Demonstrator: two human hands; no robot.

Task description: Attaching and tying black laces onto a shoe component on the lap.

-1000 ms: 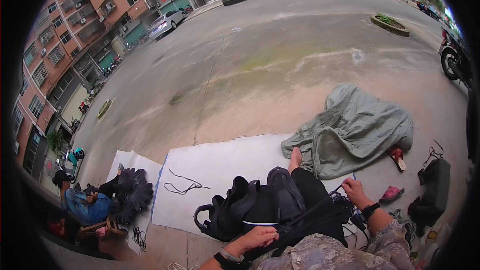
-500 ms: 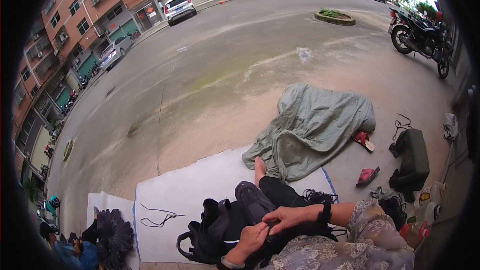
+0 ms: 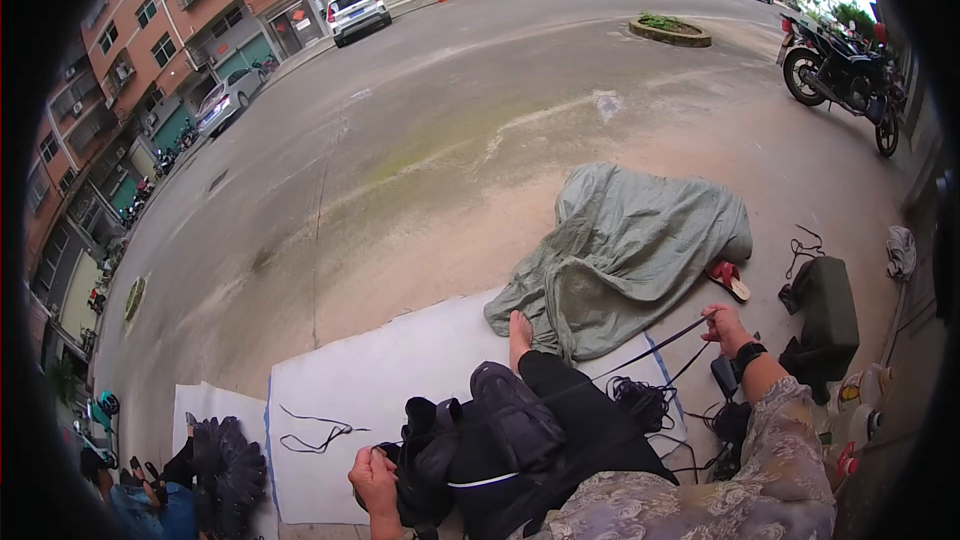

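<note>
My right hand [image 3: 726, 328] is raised at the right, its fingers closed on a black cord [image 3: 650, 352]. The cord stretches down and left across my lap, where it is hard to follow against dark cloth. My left hand [image 3: 375, 480], low at the left, is pinched shut in line with the cord and seems to hold its other part. Between them lie a dark padded bag [image 3: 515, 418] and more black bag-like pieces [image 3: 430, 450] over my black-trousered legs. A tangled bundle of black cord [image 3: 643, 400] rests by my right leg.
A white sheet [image 3: 360, 370] lies under my legs, with a loose black cord [image 3: 318, 430] on it. Grey-green cloth [image 3: 640, 250] is heaped ahead, beside a red sandal [image 3: 728, 280]. A dark green box-like thing [image 3: 828, 315] and bottles [image 3: 855, 420] stand right. Another person [image 3: 150, 495] sits far left.
My hands, close together before, have moved wide apart: the right up and right, the left down and left. The black cord now stretches from my right hand across my lap.
</note>
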